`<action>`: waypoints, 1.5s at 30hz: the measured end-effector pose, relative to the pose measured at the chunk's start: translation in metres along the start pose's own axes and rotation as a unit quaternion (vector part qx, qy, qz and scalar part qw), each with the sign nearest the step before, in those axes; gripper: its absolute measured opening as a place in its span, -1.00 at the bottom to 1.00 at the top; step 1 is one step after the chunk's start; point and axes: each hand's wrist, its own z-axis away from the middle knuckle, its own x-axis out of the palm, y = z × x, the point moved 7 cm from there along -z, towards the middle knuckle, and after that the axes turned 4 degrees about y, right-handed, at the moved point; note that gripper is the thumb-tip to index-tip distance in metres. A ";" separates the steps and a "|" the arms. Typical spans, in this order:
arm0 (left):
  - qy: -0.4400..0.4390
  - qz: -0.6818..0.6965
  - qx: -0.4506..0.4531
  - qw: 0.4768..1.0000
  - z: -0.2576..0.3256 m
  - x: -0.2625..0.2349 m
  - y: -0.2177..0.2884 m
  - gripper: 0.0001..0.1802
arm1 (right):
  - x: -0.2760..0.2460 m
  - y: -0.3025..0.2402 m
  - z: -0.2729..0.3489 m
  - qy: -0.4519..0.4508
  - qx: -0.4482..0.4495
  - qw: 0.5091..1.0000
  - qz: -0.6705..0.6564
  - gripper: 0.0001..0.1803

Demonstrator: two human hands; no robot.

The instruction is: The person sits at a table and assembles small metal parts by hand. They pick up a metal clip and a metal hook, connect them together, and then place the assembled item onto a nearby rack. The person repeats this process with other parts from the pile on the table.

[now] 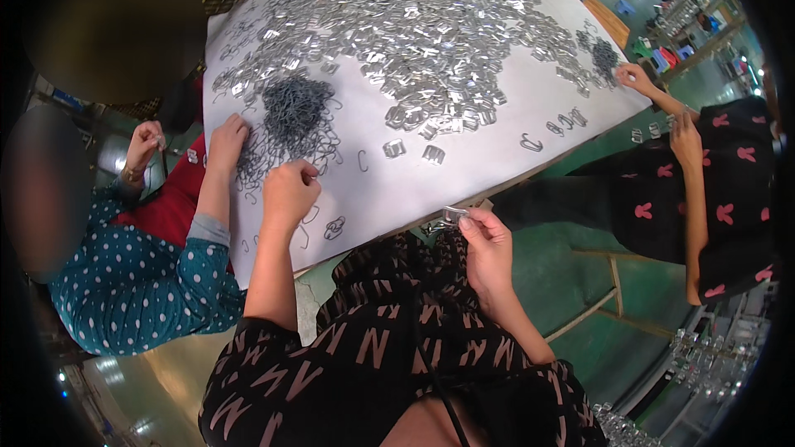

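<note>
My right hand (487, 252) pinches a small shiny metal clip (453, 213) between thumb and fingers, just off the table's near edge. My left hand (289, 193) is over the white table (377, 194), its fingers curled together beside a heap of dark wire hooks (296, 109). Whatever those fingers hold, if anything, is hidden. A few loose hooks (334, 228) lie to the right of my left wrist, and a single hook (362, 161) lies farther right. Two flat metal clips (394, 148) rest between my hands, on the far side.
A broad spread of shiny metal clips (414, 33) covers the table's middle and far part. At left, a co-worker's hand (227, 141) reaches to the hook heap. On the right, another person's hand (634, 78) is near a smaller dark hook pile (604, 56). Hooks (531, 143) lie along the right edge.
</note>
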 end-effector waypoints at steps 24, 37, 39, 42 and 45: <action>-0.136 -0.095 -0.164 0.972 0.056 -0.055 -0.091 -0.81 | -0.005 0.011 -0.005 -0.018 0.001 0.999 0.049 -0.87; -0.016 0.048 -0.020 0.999 0.022 -0.013 -0.037 -0.86 | -0.003 0.012 -0.005 -0.017 -0.001 0.997 0.072 -0.86; -0.007 0.042 0.038 0.998 0.012 0.014 -0.014 -0.85 | -0.002 0.012 -0.004 -0.016 0.000 0.997 0.069 -0.86; 0.025 0.011 0.067 0.997 0.000 0.048 0.019 -0.86 | -0.003 0.010 -0.002 -0.011 -0.006 0.997 0.073 -0.84; 0.043 -0.091 0.091 0.991 -0.011 0.081 0.034 -0.83 | 0.000 0.006 0.002 -0.006 -0.019 0.997 0.075 -0.82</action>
